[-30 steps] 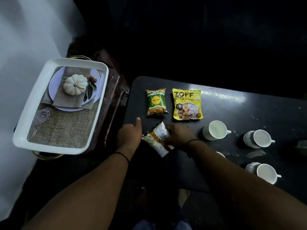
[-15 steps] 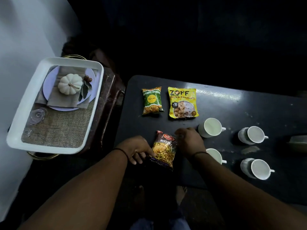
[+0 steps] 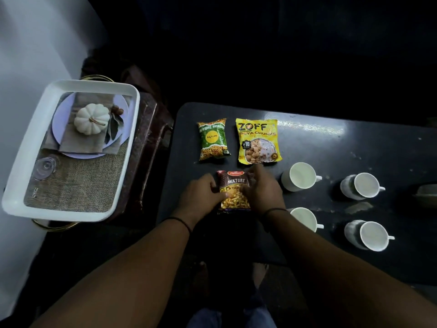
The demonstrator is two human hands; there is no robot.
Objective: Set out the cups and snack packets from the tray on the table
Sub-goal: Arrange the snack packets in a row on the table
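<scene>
Both hands on Mixture packet (image 3: pixel 234 192) | left hand (image 3: pixel 201 195) and right hand (image 3: pixel 260 190) fingers curled onto opposite long edges | flat on worktop (image 3: pixel 331 147), below green packet (image 3: pixel 212 139) and Zoff packet (image 3: pixel 257 141) | long axis toward Zoff packet; neither hand nearer

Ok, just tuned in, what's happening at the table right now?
A person has both hands on the dark Mixture packet, left hand and right hand at its sides, setting it flat on the black table in front of the green packet and the yellow Zoff packet. Four white cups stand to the right. The white tray on the left no longer holds any cups or packets.
</scene>
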